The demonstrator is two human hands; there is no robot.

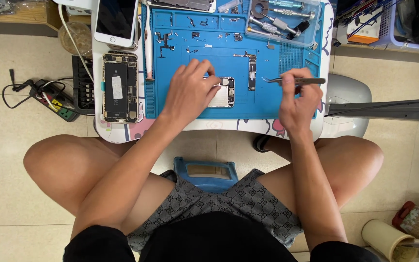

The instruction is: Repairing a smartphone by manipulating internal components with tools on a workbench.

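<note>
Both hands work: left hand [190, 92] presses circuit board [223, 92], right hand [297, 99] pinches tweezers [294, 80].

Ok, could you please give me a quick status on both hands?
Left hand pressing on small circuit board on blue mat. Right hand holding tweezers, tips clear of board. Nothing between.

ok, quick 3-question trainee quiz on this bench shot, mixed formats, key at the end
1. True or false: the right hand holds tweezers.
2. The left hand rests on: A) the white phone lying screen up, B) the small board part on the blue mat, C) the clear tool box.
3. Fill in: the opened phone body lies to the ____ of the blue mat, seen in the picture.

Key: 1 true; 2 B; 3 left.
</note>
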